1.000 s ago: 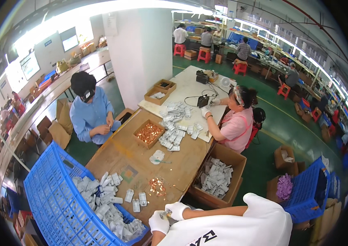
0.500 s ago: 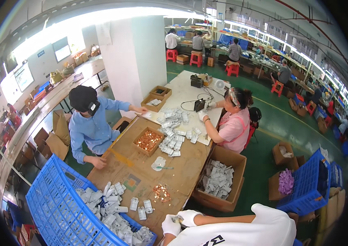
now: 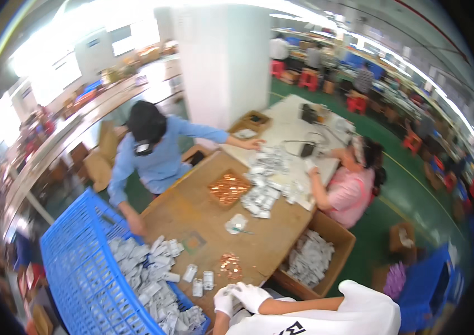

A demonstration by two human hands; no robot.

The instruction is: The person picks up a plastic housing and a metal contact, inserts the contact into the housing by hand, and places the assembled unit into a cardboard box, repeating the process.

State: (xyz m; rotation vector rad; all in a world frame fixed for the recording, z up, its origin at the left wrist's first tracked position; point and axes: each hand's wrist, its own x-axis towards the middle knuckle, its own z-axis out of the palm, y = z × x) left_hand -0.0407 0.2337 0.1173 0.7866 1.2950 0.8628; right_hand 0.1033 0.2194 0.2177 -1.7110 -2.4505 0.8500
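Note:
My left hand point(image 3: 224, 301), in a white glove, is closed at the near edge of the table. Close against it is my right hand point(image 3: 250, 296), also white-gloved, with its fingers bent over the left fingertips. Whatever lies between them is hidden. Just beyond my hands is a small loose pile of copper-coloured metal pieces point(image 3: 229, 266). To their left, a few white plastic housings point(image 3: 208, 280) lie apart on the brown tabletop point(image 3: 172, 207). More white housings point(image 3: 161, 304) fill the tipped blue crate point(image 3: 80, 259) and spill from its mouth.
Across the table stand a person in blue point(image 3: 156, 156) and a person in pink point(image 3: 351, 192). A box of copper pieces point(image 3: 229, 188) and a heap of housings point(image 3: 265, 190) lie between them. A carton point(image 3: 334, 234) of housings sits right, below table level.
The whole view has shifted, so the table sits farther right, and it is blurred. My right fingers now cover the small greyish thing that showed between my hands. The person in blue reaches farther across.

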